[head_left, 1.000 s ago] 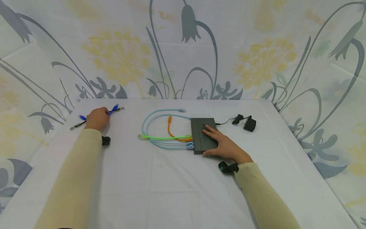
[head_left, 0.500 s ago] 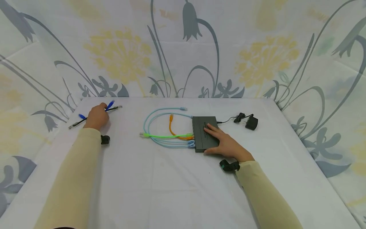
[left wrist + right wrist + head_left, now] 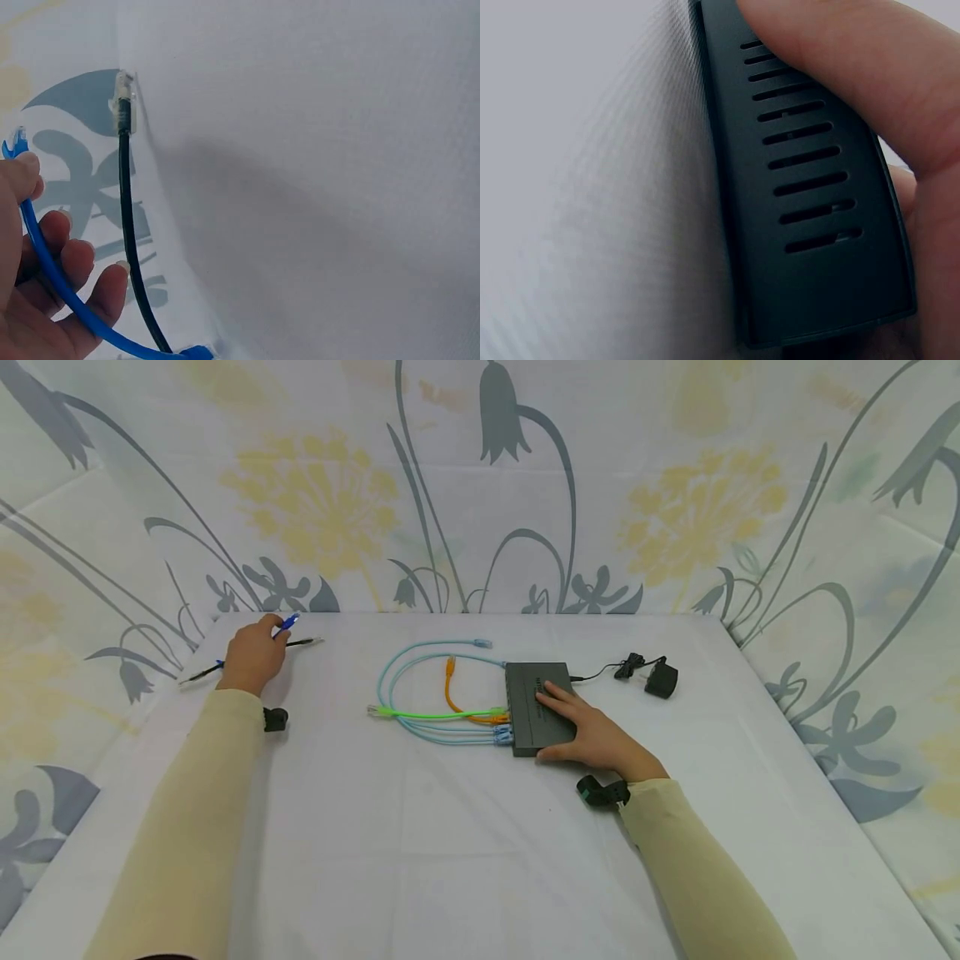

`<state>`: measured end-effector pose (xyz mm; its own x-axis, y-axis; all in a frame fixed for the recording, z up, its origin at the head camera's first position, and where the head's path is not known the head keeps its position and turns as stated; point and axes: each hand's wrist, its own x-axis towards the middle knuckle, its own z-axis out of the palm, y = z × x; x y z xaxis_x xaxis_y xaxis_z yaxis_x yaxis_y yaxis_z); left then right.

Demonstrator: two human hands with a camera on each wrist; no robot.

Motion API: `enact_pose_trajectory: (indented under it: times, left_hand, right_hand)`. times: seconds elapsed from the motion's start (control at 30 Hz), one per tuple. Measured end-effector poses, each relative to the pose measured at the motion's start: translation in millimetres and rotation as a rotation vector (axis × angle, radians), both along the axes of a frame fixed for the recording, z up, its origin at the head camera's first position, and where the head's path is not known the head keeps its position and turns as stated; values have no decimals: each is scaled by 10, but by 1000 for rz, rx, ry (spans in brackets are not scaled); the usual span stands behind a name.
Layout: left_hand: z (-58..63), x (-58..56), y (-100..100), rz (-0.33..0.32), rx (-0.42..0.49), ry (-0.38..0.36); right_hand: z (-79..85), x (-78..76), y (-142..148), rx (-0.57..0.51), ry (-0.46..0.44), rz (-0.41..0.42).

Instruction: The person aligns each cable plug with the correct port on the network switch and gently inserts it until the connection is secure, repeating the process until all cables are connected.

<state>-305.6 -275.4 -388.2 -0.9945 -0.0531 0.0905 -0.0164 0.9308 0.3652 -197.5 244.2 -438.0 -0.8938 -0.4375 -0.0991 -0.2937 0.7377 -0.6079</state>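
My left hand [image 3: 255, 656] is at the far left of the table. In the left wrist view, its thumb and a finger pinch a blue network cable [image 3: 56, 277] just below one clear plug, and the cable curves down past the other fingers. A black network cable [image 3: 126, 187] runs close beside these fingertips. My right hand [image 3: 600, 739] rests on a dark grey network switch [image 3: 528, 710], fingers spread on top. Its thumb [image 3: 840, 67] lies along the slotted side, as the right wrist view shows.
Light blue cables [image 3: 420, 652], an orange cable [image 3: 447, 685] and a green cable [image 3: 427, 718] are plugged into the switch's left side. A black power adapter [image 3: 662, 680] lies to its right, joined by a thin cord. Flowered cloth [image 3: 450, 485] stands behind the white table.
My left hand has lifted slightly and shifted toward the back, raising the blue cable's plug off the black cable. My right hand stays on the switch. The whole head view has shifted slightly.
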Motion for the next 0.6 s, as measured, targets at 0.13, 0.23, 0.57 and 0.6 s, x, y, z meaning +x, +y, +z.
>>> enact_pose_trajectory:
  times: [0.13, 0.23, 0.57, 0.6]
  left_hand:
    - [61, 13, 9, 3, 9, 19]
    - [92, 11, 1, 0, 0, 41]
    - [160, 18, 5, 20, 49, 96]
    - [168, 26, 5, 22, 54, 96]
  right_hand:
    - [6, 1, -7, 4, -1, 0]
    - [9, 2, -8, 7, -2, -1]
    - [-9, -15, 1, 11, 9, 4]
    - [-12, -15, 1, 12, 8, 5]
